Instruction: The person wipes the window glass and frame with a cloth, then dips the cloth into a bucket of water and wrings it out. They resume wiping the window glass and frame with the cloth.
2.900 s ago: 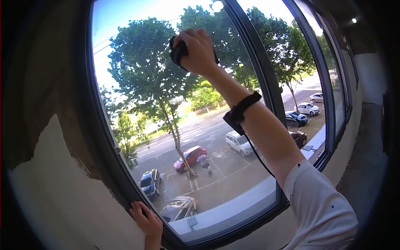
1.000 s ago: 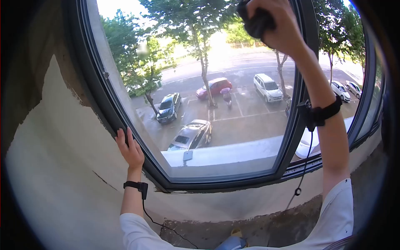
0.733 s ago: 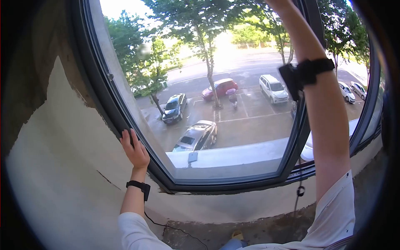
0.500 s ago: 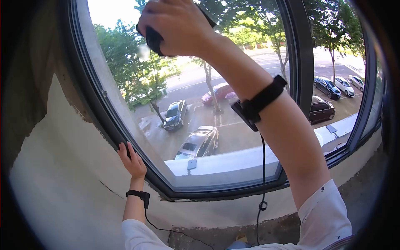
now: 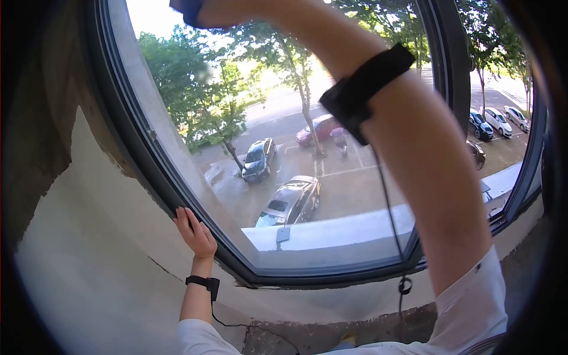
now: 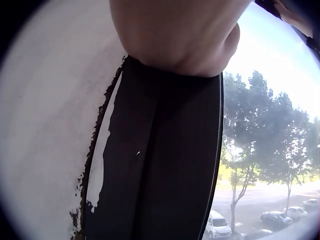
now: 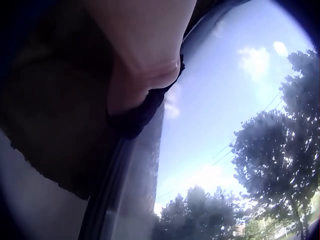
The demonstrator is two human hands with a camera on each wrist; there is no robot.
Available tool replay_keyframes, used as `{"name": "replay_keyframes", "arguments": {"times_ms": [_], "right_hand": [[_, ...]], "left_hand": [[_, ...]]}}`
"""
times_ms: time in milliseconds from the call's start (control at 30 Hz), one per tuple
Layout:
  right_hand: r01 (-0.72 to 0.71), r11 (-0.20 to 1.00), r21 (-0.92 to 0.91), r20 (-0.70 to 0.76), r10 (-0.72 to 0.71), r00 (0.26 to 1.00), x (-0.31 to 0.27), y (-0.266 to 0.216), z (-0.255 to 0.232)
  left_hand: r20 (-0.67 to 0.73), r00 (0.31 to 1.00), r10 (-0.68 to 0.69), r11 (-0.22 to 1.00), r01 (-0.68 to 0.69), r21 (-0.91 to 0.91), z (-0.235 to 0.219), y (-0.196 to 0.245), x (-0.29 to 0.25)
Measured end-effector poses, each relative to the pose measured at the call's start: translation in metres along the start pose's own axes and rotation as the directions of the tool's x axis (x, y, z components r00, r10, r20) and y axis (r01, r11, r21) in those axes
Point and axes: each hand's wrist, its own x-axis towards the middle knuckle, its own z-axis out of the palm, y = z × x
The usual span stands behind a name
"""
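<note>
My right hand point(image 5: 232, 10) is raised to the upper left of the window, partly cut off by the top of the head view. It grips a bunched black cloth point(image 5: 193, 14). In the right wrist view the dark cloth point(image 7: 137, 117) shows beneath the hand point(image 7: 145, 75), by the pane's side edge, and the fingertips are hidden. Lower down, my left hand point(image 5: 196, 234) rests on the dark window frame point(image 5: 163, 177), fingers extended along it. The left wrist view shows the heel of that hand point(image 6: 180, 45) over the frame point(image 6: 170, 150). The glass pane point(image 5: 331, 248) spans the middle.
A patchy plastered wall point(image 5: 100, 236) borders the frame on the left. A dark upright point(image 5: 452, 71) divides the window on the right. Thin black cables point(image 5: 390, 201) hang from both wrist straps. Outside are trees, parked cars and a pale ledge point(image 5: 331, 231).
My right hand has swept with the black cloth from the upper middle to the right, then across to the upper left. The left hand stays on the frame; the head view has tilted down.
</note>
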Motion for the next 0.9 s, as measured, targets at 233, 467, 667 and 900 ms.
{"name": "replay_keyframes", "arguments": {"times_ms": [233,467,667,900], "right_hand": [[0.039,0.995,0.094,0.2,-0.058,0.978,-0.069,-0.072,0.01],[0.009,1.0,-0.007,0.172,-0.008,0.985,-0.094,0.025,-0.132],[-0.171,0.975,-0.142,-0.165,0.147,0.975,-0.05,0.096,-0.139],[-0.227,0.942,-0.249,-0.094,0.209,0.973,-0.026,0.025,-0.057]], "left_hand": [[-0.008,1.0,-0.022,1.0,0.022,0.008,0.003,-0.001,-0.002],[-0.024,1.0,-0.019,0.999,0.018,-0.041,0.001,0.002,0.002],[-0.008,0.999,-0.045,0.998,0.045,-0.047,-0.002,0.005,0.0],[-0.001,1.0,-0.03,0.996,0.03,-0.078,0.0,0.002,0.002]]}}
